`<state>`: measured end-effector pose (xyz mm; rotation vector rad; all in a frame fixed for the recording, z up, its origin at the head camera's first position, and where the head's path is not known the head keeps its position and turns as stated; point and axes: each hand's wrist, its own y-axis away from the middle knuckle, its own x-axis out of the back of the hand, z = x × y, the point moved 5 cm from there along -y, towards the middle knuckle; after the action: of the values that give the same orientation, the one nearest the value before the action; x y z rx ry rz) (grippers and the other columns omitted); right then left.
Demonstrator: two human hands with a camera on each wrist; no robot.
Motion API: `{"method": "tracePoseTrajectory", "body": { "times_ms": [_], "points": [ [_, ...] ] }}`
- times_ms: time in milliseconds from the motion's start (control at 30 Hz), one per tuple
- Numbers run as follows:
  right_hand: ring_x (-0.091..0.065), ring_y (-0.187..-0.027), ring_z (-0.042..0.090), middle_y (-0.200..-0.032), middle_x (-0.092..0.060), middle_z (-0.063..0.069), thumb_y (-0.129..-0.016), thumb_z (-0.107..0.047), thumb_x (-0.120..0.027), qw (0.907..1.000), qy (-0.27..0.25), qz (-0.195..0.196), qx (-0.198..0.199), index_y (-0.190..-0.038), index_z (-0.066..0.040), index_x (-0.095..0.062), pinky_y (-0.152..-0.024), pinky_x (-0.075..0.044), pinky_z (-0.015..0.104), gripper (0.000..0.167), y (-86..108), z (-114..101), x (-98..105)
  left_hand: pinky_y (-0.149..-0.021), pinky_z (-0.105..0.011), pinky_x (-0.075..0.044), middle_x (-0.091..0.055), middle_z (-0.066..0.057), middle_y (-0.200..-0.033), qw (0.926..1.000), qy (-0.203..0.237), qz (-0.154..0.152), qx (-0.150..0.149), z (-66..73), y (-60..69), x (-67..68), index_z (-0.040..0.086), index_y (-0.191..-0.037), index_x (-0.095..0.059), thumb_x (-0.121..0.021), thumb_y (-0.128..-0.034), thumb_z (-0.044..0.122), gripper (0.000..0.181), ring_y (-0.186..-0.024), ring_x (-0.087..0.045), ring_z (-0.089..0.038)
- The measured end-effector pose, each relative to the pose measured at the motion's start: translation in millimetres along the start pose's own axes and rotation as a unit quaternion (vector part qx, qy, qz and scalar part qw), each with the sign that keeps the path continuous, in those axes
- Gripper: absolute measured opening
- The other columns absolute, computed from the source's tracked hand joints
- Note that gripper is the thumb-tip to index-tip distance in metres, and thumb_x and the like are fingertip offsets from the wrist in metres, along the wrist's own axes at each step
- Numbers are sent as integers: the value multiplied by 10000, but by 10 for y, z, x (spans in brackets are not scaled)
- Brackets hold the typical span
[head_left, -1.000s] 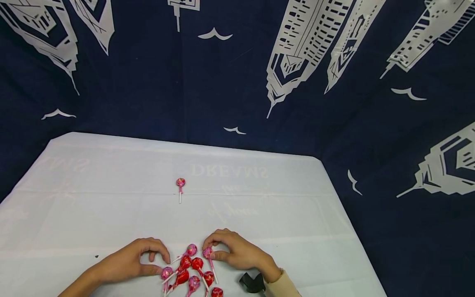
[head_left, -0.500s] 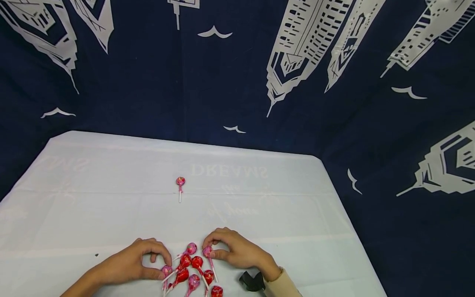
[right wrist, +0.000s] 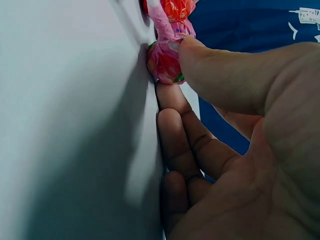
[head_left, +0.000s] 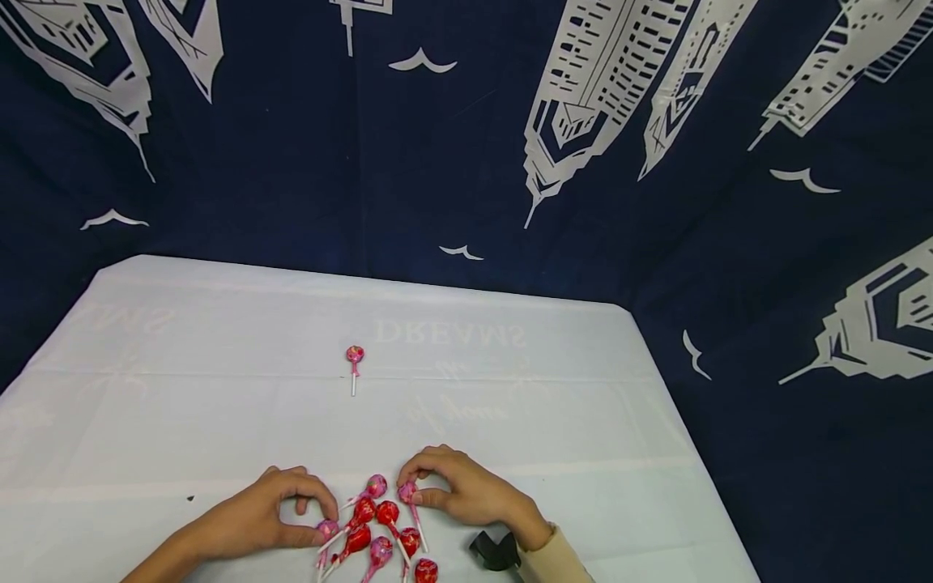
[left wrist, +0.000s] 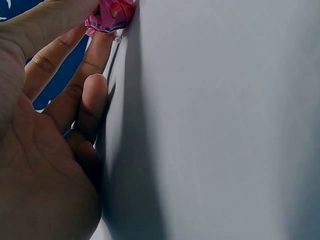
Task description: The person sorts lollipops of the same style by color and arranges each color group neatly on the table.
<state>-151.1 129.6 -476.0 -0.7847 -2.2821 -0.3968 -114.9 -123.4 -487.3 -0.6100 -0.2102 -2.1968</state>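
Several wrapped lollipops lie in a loose pile at the table's near edge, some red (head_left: 358, 538) and some pink (head_left: 381, 552). On the pile's left side my left hand (head_left: 251, 514) pinches a pink lollipop (head_left: 327, 529) between thumb and index finger. That pink wrapper (left wrist: 114, 16) shows at the top of the left wrist view, partly cut off. My right hand (head_left: 470, 490) pinches another pink lollipop (head_left: 407, 492) by its head, with the stick pointing toward me. In the right wrist view the thumb presses on its wrapper (right wrist: 165, 62), and red wrapping shows behind.
A single pink lollipop (head_left: 355, 355) lies apart, farther back on the white cloth (head_left: 240, 405). Beside my right wrist is a black object (head_left: 495, 552). A dark blue curtain (head_left: 291, 162) with white building prints hangs beyond the table.
My left hand has shifted very slightly right with its fingertips at the pink lollipop, and a nearby stick has moved a little. The right hand stays in place.
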Motion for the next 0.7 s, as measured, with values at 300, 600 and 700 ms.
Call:
{"method": "tracePoseTrajectory", "body": {
  "times_ms": [300, 600, 700],
  "points": [
    [-549, -1041, 52, -1099, -659, -111, -969, -266, -663, 10000, -73, -29, 24, -1161, -221, -660, -958, -419, 213, 198, -4, -8, 5, -704, -295, -266, -667, 193, -914, 9999, 15, 55, -96, 19, 18, 4, 337, -987, -718, -777, -873, 346, 129, -792, -502, -69],
    [-574, -923, 28, -1010, -668, -44, -950, -203, -688, 9987, -441, 209, 127, -1114, -166, -674, -886, -492, 235, 169, -45, 0, 61, -722, -262, -266, -682, 218, -928, 9992, -100, 170, -350, 47, 15, -11, 365, -984, -713, -773, -879, 339, 124, -791, -507, -36],
    [-564, -880, 3, -984, -669, -31, -948, -178, -691, 9978, -614, 250, 21, -1099, -156, -677, -849, -499, 218, 154, -70, 8, 76, -727, -252, -263, -680, 235, -943, 9988, -150, 191, -435, 51, 27, -13, 378, -986, -713, -768, -882, 342, 123, -798, -510, -33]
  ]
}}
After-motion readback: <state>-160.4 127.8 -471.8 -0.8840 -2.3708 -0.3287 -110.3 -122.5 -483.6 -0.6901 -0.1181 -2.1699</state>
